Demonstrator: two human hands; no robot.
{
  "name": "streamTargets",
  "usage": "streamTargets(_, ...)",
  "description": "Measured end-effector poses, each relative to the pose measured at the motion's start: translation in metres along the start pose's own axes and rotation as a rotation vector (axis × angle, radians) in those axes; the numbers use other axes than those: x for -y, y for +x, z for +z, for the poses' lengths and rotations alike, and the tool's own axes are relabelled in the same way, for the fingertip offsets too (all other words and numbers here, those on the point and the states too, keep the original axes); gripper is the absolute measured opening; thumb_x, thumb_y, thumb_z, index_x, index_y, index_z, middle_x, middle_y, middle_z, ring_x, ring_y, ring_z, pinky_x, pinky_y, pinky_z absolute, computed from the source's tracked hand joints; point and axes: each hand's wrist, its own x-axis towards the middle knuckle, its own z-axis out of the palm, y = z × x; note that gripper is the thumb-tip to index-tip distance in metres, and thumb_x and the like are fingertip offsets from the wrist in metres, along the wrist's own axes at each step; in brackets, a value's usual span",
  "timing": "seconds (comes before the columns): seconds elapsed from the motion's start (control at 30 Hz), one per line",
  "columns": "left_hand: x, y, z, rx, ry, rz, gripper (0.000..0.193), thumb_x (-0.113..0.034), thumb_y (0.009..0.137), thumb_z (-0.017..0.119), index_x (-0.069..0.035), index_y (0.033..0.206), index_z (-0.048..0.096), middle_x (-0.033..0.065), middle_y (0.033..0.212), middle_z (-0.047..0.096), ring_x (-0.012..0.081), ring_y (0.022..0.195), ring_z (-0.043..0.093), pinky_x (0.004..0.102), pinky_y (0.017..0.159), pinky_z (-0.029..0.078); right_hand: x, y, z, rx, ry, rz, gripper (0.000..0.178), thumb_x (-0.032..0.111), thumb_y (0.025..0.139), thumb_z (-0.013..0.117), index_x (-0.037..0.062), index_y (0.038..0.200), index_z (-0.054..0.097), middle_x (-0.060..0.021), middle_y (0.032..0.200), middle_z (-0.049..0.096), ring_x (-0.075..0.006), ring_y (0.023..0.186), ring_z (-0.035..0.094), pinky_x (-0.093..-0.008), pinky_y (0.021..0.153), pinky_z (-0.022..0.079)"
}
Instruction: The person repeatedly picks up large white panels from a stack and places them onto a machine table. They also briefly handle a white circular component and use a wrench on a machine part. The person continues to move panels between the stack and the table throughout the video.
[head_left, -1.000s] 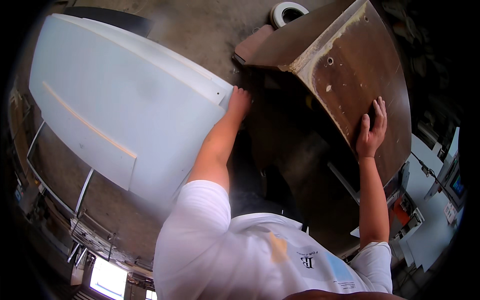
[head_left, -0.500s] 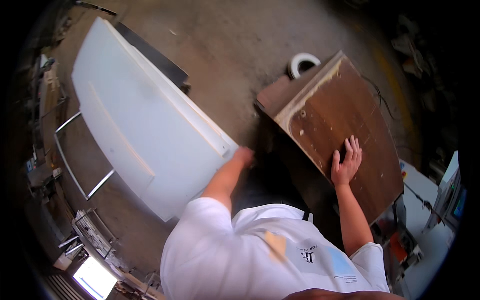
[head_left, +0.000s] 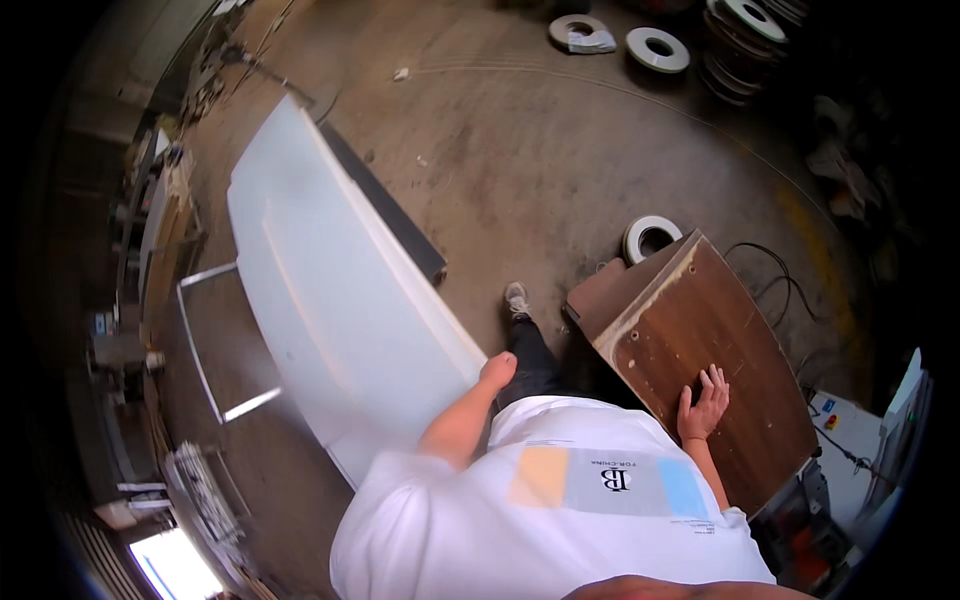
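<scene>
My left hand (head_left: 498,371) is closed, right beside the near right edge of a long pale white panel (head_left: 350,270). Whether its fingers have hold of anything cannot be seen. To the right, my right hand (head_left: 706,402) lies with fingers spread on the worn brown wooden top (head_left: 740,350) of a box-like stand. Chips and small holes mark that top, and its left edge is frayed and pale. The white panel rests on a dark support (head_left: 390,210), which shows along the panel's far right side.
White rolls of edge strip (head_left: 658,50) lie at the far right, with another roll (head_left: 650,236) behind the brown stand. Black cable (head_left: 785,270) loops beside the stand. A metal frame (head_left: 200,340) stands left of the panel. A white machine cabinet (head_left: 845,425) is at right.
The view has shifted, bringing more far floor, rolls and my shoe into sight. My left hand stays by the panel's edge; my right hand still lies on the brown top.
</scene>
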Motion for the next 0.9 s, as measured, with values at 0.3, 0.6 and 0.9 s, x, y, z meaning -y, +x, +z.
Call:
streamTargets(0.3, 0.067, 0.158, -0.196, 0.325, 0.215, 0.092, 0.038, -0.035, 0.091, 0.049, -0.006, 0.108, 0.068, 0.0190, 0.116, 0.065, 0.0387, 0.111, 0.059, 0.0457, 0.094, 0.046, 0.068, 0.115, 0.071, -0.371, -0.124, 0.483, 0.037, 0.027, 0.091, 0.061, 0.0068, 0.122, 0.058, -0.0133, 0.135, 0.055, -0.0328, 0.131, 0.045, -0.0475, 0.109, 0.032)
streamTargets(0.6, -0.045, 0.376, -0.390, 0.127, -0.076, 0.138, 0.032, -0.032, 0.089, 0.061, -0.005, 0.105, 0.068, 0.0145, 0.098, 0.071, 0.0265, 0.086, 0.069, 0.0376, 0.080, 0.052, 0.158, 0.268, 0.085, -0.277, 0.112, 0.501, 0.033, 0.025, 0.089, 0.063, 0.0085, 0.118, 0.061, -0.0105, 0.129, 0.060, -0.0328, 0.125, 0.051, -0.0480, 0.109, 0.032)
streamTargets(0.9, -0.194, 0.465, -0.378, 0.375, 0.133, 0.243, 0.030, -0.029, 0.091, 0.058, -0.005, 0.107, 0.068, 0.0097, 0.098, 0.072, 0.0206, 0.082, 0.069, 0.0338, 0.079, 0.053, 0.206, 0.389, 0.202, 0.001, 0.630, 0.723, 0.024, 0.026, 0.089, 0.061, 0.0045, 0.087, 0.070, -0.0148, 0.090, 0.069, -0.0322, 0.086, 0.066, -0.0411, 0.078, 0.051)
